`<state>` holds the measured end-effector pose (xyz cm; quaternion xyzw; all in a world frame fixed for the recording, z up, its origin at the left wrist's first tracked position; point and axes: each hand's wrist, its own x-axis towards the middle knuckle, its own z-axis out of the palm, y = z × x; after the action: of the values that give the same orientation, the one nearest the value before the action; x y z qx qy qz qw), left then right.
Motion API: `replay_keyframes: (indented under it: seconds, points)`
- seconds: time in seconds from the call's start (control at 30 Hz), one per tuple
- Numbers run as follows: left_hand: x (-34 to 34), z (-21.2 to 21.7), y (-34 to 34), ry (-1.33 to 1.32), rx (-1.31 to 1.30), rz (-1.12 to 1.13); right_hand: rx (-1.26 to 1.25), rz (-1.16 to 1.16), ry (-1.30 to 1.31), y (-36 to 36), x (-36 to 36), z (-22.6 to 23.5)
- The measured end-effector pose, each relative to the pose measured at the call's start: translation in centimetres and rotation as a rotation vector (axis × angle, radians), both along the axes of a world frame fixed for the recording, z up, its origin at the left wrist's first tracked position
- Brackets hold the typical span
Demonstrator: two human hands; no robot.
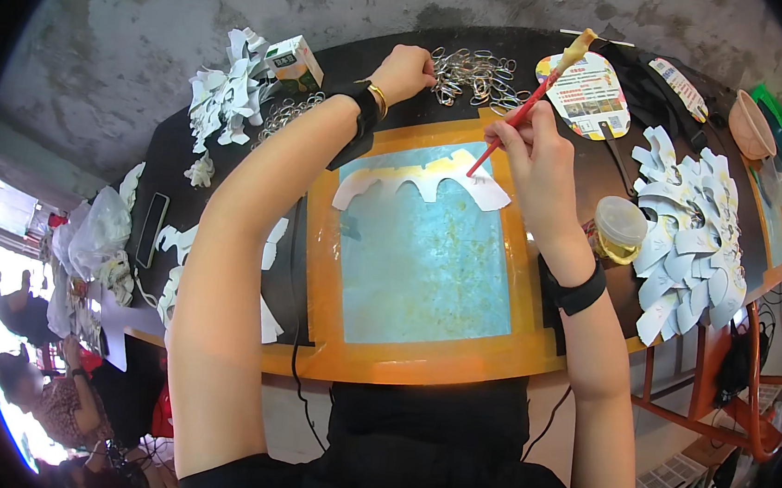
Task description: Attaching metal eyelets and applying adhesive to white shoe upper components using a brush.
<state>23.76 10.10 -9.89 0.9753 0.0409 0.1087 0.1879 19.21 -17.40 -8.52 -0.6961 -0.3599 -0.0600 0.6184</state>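
Note:
My right hand grips a red stick, perhaps a brush. Its thick end, coated in something yellowish, points up and away, and its thin end comes down at a white scalloped paper piece. Yellow smears run along that piece's far edge. It lies on a pale blue panel bordered by orange tape. At the far side of the table, my left hand has its fingers drawn together at the left edge of a pile of wire metal loops. Whatever is between those fingertips is hidden.
Stacks of white cut pieces stand at far left and right. Beside my right wrist is a lidded plastic jar. A small box, a phone and a pink bowl also sit around. Another person is at lower left.

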Motion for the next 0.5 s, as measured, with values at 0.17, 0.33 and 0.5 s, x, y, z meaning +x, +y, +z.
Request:
replay_keyframes:
  seconds: [0.17,0.33,0.5]
  points:
    - [0.9,-1.5,1.4,-0.145,0.024,0.185,-0.004,-0.010,-0.002,0.1,-0.2,0.1]
    - [0.3,-2.2,2.1,-0.040,0.061,0.024,-0.002,-0.008,-0.002,0.1,-0.3,0.0]
    - [-0.5,-1.1,3.2,0.161,0.110,0.120,0.035,-0.011,-0.054,0.4,-0.1,0.0]
